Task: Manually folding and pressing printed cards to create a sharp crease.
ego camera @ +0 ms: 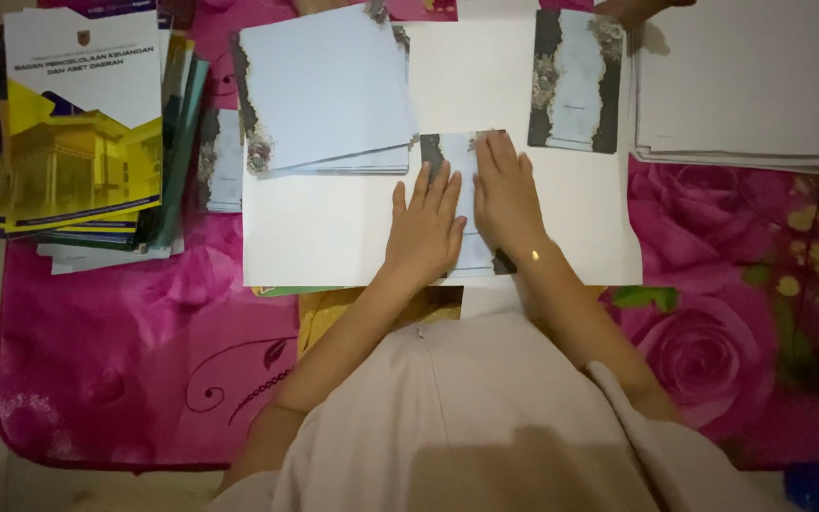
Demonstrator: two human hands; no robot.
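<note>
Head view looks straight down on both of my hands, laid flat side by side on a small card (457,156) in the middle of a large white sheet (334,237). My left hand (426,228) is spread, fingers fanned a little, palm down over the card's left half; my right hand (504,194) lies flat with the fingers pressed close together along the card's right half. Neither hand pinches anything; both just press down. I judge that I am flattening or creasing the card, and that the next move calls for keeping the edges lined up while my palms slide outward, with even pressure so the paper does not skew. The card is pale blue-white with a dark, flowery border that shows at its far edge and near my right wrist; most of it is hidden under my hands. Just beyond it to the right lies a similar card (575,81), flat and uncovered, with dark borders down both sides. To the far left of the sheet a stack of blank cards (324,90) sits tilted. A pile of booklets (82,133) with a yellow-and-white cover rests at the left, a stack of white paper (746,85) at the far right, all on the pink rose-patterned tabletop (106,360).
</note>
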